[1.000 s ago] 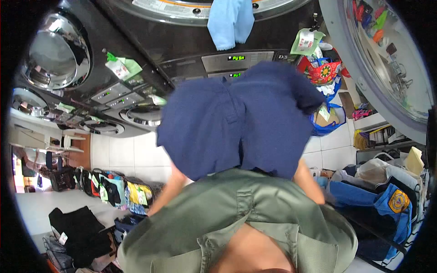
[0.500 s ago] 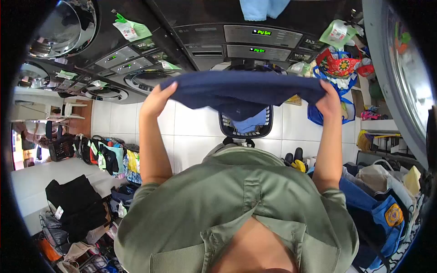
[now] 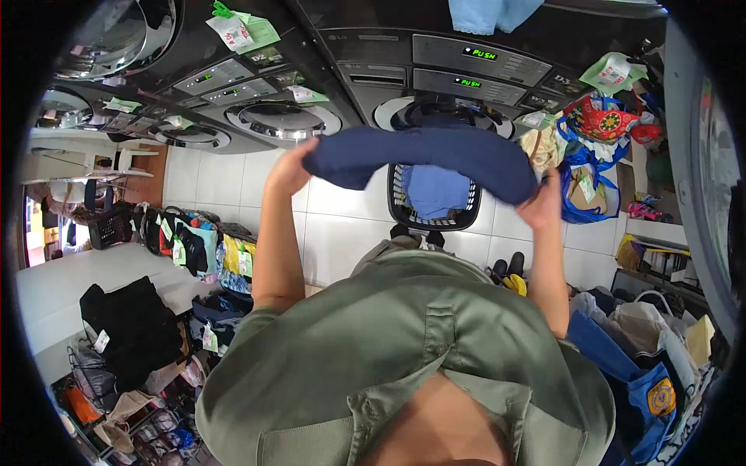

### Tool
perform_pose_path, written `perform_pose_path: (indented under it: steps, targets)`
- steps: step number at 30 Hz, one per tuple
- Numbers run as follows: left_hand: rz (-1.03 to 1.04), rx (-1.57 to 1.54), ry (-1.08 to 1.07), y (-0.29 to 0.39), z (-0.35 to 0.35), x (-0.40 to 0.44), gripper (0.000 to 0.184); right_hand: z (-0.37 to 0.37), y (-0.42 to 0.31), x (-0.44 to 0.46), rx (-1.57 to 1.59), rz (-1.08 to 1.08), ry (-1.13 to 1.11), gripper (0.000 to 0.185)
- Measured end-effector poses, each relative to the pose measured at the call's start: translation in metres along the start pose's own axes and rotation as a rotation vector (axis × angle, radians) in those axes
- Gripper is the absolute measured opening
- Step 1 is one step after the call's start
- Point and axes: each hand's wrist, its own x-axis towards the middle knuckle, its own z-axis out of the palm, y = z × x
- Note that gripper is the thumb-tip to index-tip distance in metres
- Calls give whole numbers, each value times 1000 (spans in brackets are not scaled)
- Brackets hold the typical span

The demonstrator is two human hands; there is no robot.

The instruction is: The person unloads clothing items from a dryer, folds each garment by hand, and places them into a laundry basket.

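Note:
A navy blue cloth garment [image 3: 423, 149] is stretched across in front of me, its middle arching up. My left hand [image 3: 291, 168] grips one end of it, and my right hand [image 3: 542, 203] is closed on the other, lower end. What kind of garment it is, I cannot make out. Beneath it on the floor stands a black laundry basket [image 3: 431, 224] with a folded-looking blue cloth [image 3: 437, 192] inside.
Dark washing machines [image 3: 291, 120] line the far side. A blue bag [image 3: 594, 203] and a red patterned bag [image 3: 602, 120] stand at the right, near an open machine door [image 3: 695, 194]. Black clothes [image 3: 132, 334] lie on the left table [image 3: 54, 311]; light blue cloth [image 3: 493, 14] hangs above.
The navy garment has gone from held flat and wide to a narrower, arched strip. My hands have come closer together, the right one lower. More of the basket shows.

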Motion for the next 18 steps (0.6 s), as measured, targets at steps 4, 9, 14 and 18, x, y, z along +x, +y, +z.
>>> perform_pose_path:
  steps: [4,9,14,18]
  targets:
    - [-130,301,72,-40,-16,27,44,-71,37,72,-331,96,232,35]
    - [-60,0,23,-46,-19,5,43,-40,-3,47,-506,80,357,39]
    - [-444,-122,308,-91,-14,-54,62,-78,36,-7,-712,231,362,58]
    - [-793,721,301,-163,-60,-113,64,-169,88,-50,-999,329,575,49]
